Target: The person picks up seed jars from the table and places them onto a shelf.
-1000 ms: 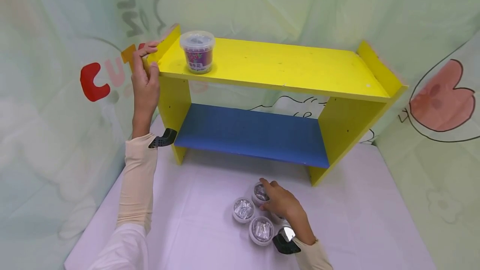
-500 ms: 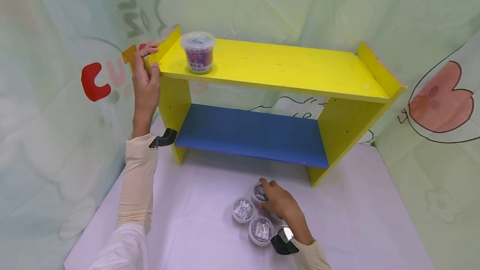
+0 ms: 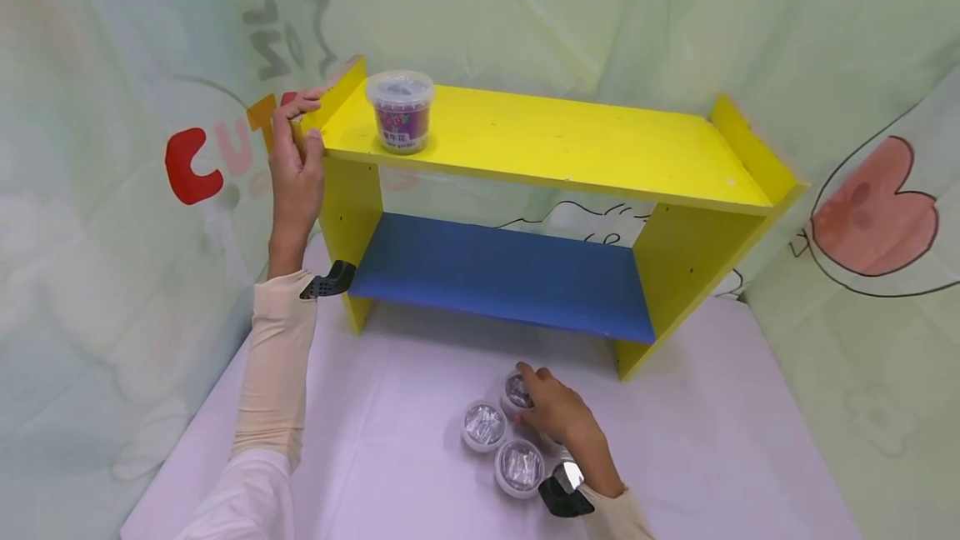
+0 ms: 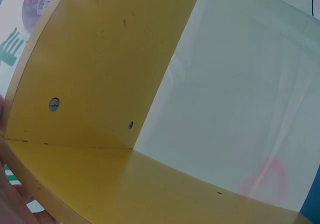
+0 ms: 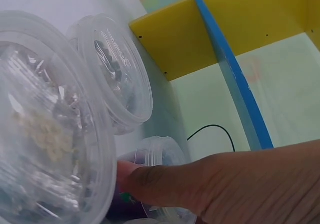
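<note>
My left hand (image 3: 296, 182) grips the upper left corner of a yellow shelf unit (image 3: 562, 144), thumb at the front edge and fingers over the side panel. My right hand (image 3: 558, 411) holds a small clear-lidded plastic tub (image 3: 517, 390) on the table, farthest back in a cluster of similar tubs. In the right wrist view my thumb presses against this tub's purple label (image 5: 122, 206). Nearest to that hand stand two more tubs, one to the left (image 3: 483, 425) and one in front (image 3: 519, 468), with silvery packets under their lids. Others are partly hidden beneath the hand and wrist.
Another tub (image 3: 401, 111) with a purple label stands on the top board at the left. The unit's lower blue board (image 3: 502, 273) lies behind the cluster. A white cloth covers the table (image 3: 405, 473), and printed curtains (image 3: 112, 315) enclose it.
The head view has tilted slightly, so the shelf unit and tubs appear a little lower. Both hands keep their holds, with hardly any movement.
</note>
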